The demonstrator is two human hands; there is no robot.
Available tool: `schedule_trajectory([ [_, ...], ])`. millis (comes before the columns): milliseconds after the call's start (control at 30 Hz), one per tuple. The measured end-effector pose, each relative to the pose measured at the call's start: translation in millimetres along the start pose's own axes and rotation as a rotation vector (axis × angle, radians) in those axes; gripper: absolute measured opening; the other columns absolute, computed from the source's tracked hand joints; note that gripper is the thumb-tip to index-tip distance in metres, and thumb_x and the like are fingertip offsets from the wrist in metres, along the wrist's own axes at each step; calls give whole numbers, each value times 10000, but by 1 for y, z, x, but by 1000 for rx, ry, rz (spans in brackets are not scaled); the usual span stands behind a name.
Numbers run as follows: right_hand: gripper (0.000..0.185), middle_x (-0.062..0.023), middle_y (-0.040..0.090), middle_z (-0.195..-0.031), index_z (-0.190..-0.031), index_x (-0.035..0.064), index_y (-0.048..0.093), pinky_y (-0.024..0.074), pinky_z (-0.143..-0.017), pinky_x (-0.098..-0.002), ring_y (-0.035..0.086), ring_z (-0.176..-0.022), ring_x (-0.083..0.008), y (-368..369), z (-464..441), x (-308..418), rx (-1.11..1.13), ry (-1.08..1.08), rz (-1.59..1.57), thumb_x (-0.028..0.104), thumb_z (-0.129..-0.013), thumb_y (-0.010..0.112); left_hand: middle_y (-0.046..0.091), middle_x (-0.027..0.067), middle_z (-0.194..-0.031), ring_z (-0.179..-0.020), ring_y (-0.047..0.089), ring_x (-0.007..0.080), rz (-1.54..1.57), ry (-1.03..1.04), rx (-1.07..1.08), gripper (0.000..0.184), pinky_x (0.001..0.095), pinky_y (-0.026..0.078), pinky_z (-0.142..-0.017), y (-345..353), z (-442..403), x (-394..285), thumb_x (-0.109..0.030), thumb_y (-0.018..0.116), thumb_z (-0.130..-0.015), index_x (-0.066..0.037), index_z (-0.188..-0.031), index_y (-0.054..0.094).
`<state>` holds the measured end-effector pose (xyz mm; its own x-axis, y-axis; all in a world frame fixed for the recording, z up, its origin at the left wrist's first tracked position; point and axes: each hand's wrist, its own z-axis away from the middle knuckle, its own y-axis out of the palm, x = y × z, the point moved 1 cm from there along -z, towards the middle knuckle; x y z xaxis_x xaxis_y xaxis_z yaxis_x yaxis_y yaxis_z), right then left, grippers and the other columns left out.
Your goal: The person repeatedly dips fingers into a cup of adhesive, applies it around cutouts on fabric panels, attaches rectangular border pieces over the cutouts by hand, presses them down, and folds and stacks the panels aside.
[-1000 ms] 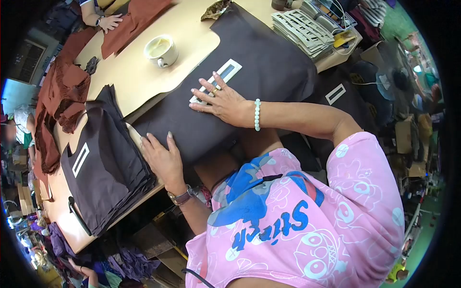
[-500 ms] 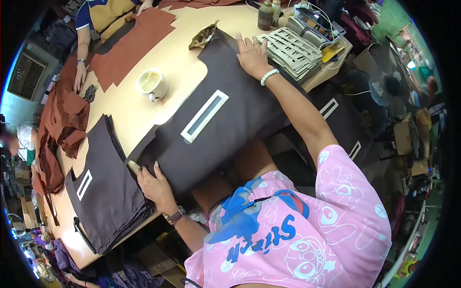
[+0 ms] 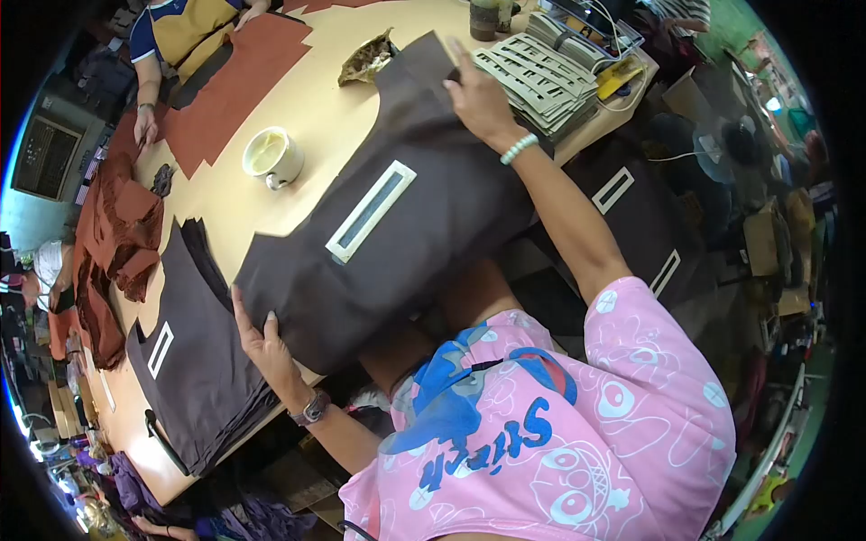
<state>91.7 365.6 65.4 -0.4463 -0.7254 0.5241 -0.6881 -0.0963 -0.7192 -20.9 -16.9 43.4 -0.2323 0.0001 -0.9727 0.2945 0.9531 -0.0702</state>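
Note:
A dark brown fabric panel [image 3: 433, 194] lies across the table edge and over my lap. A long white-framed slot piece [image 3: 372, 212] sits on it at a slant. My left hand [image 3: 271, 353] holds the panel's lower left edge, thumb on top. My right hand [image 3: 480, 101] holds its upper right edge, with some fingers hidden behind the cloth. Left of the panel is a stack of dark fabric pieces [image 3: 203, 361], with a smaller white frame [image 3: 160, 350] on top. Beyond the panel stands a white cup [image 3: 273, 157] of pale paste.
Pale slotted templates [image 3: 537, 81] are piled beside my right hand. A crumpled brown scrap [image 3: 368, 59] and a dark jar [image 3: 484, 20] are at the back. Across the table [image 3: 212, 203], another person's hand [image 3: 145, 126] is near rust-coloured fabric [image 3: 230, 95]. More dark framed panels [image 3: 631, 225] hang at right.
My left hand has shifted left to the panel's corner, whose folded edge now lies flatter. My right hand has moved slightly right and down, its fingers closing over the edge.

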Motion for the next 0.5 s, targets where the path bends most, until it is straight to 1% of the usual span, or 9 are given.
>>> schedule_trajectory([
  [100, 653, -218, 627, -896, -1396, 105, 295, 498, -711, -413, 604, -787, -394, -31, 38, -23, -310, -139, -163, 99, -812, 588, 563, 111, -1199, -1036, 548, 145, 61, -84, 74, 431, 238, 415, -909, -7, 11, -19, 63, 446, -834, 23, -1259, 506],
  [167, 675, -240, 608, -1008, -1397, 92, 293, 498, -763, -395, 605, -883, -389, -55, 66, -43, -438, -194, -169, 76, -805, 616, 607, 85, -1136, -948, 577, 102, 13, -75, 44, 371, 196, 436, -840, -12, 15, -19, 44, 479, -854, 31, -1220, 540],
  [200, 671, -250, 582, -1077, -1397, 85, 291, 492, -795, -393, 598, -939, -382, -70, 82, -52, -392, -94, -215, 67, -810, 615, 627, 86, -1093, -918, 581, 98, -15, -47, -15, 327, 197, 436, -825, -10, 17, -19, 10, 509, -874, 37, -1196, 555],
  [233, 667, -261, 556, -1145, -1397, 78, 289, 486, -826, -392, 591, -995, -374, -85, 99, -61, -350, 6, -258, 59, -814, 614, 628, 88, -1090, -903, 582, 97, -46, -49, 21, 323, 202, 439, -816, -9, 19, -19, 9, 515, -874, 38, -1193, 557],
  [267, 663, -267, 524, -1209, -1398, 69, 282, 473, -864, -397, 568, -1061, -373, -97, 117, -73, -371, 68, -148, 36, -820, 606, 629, 89, -1087, -888, 582, 95, -73, -52, 62, 319, 207, 442, -808, -9, 23, -19, 7, 522, -875, 40, -1189, 559],
  [300, 668, -283, 518, -1208, -1405, 80, 270, 464, -877, -399, 543, -1092, -385, -110, 134, -86, -360, 64, -181, 33, -825, 599, 631, 91, -1084, -874, 583, 94, -98, -57, 113, 314, 212, 446, -799, -7, 27, -18, 6, 529, -875, 41, -1186, 561],
  [367, 686, -292, 545, -1160, -1415, 93, 251, 458, -878, -393, 535, -1098, -391, -141, 173, -108, -285, 251, -80, 41, -827, 601, 627, 82, -1089, -871, 592, 99, -56, -174, 314, 377, 214, 446, -799, 15, 40, -20, 45, 517, -835, 35, -1212, 546],
  [433, 706, -258, 608, -1053, -1418, 140, 272, 453, -844, -399, 577, -1028, -395, -178, 216, -141, -195, 519, -20, 16, -806, 602, 621, 77, -1099, -903, 591, 103, 3, -348, 565, 420, 209, 443, -812, 47, 57, -27, 63, 499, -812, 29, -1228, 535],
  [500, 715, -257, 614, -1024, -1408, 168, 303, 446, -828, -417, 581, -989, -409, -218, 263, -170, -116, 665, 146, 2, -783, 608, 556, 96, -1222, -1102, 522, 150, 66, -196, 904, 518, 266, 387, -948, 95, 77, -23, 95, 471, -753, 22, -1264, 501],
])
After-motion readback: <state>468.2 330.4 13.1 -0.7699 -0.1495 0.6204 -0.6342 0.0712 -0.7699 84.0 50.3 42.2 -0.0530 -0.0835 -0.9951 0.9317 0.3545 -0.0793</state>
